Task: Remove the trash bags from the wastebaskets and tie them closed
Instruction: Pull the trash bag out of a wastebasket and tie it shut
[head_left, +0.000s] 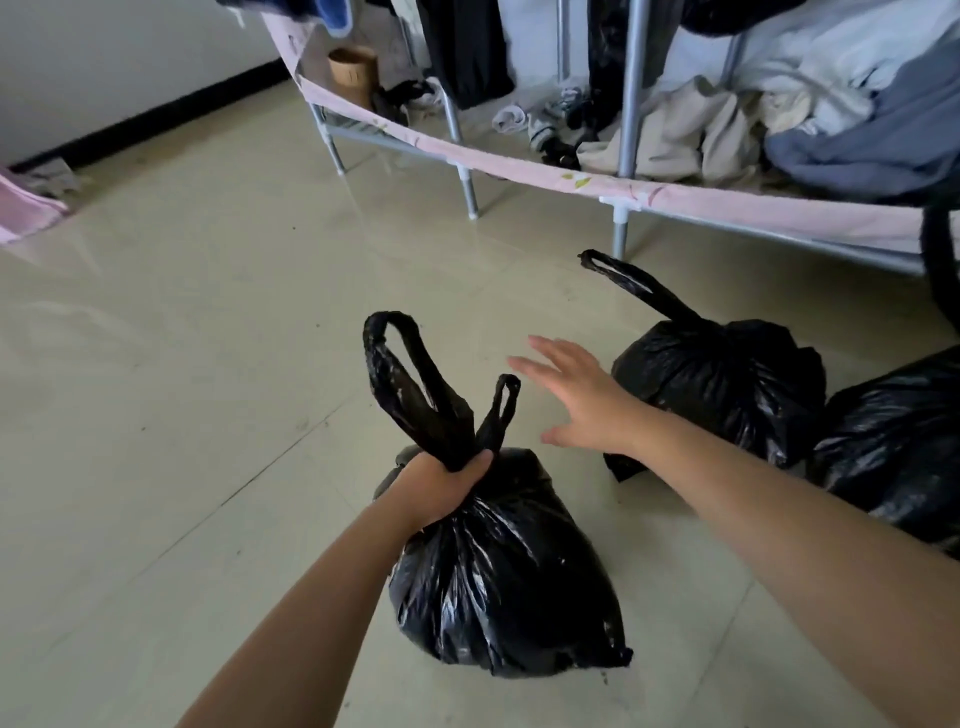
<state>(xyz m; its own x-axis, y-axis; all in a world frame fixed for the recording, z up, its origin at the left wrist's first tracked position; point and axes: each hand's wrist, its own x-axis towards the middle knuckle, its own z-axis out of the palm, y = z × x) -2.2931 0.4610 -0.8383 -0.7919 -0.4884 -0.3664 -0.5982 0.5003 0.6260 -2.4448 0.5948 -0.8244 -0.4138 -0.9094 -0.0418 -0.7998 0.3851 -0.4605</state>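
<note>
The near trash bag (498, 566) sits on the floor (182, 415) at 6 o'clock, its neck clenched in the left hand (447, 483). Its two handle loops (415, 384) rise from that fist toward 12 o'clock, their long axis near upright. The right hand (576, 400), fingers spread and holding nothing, hovers just at 3 o'clock of the loops, nearer them than any other free hand, probably placed to take one. A second bag (727, 384) lies at 2 o'clock, beyond it
</note>
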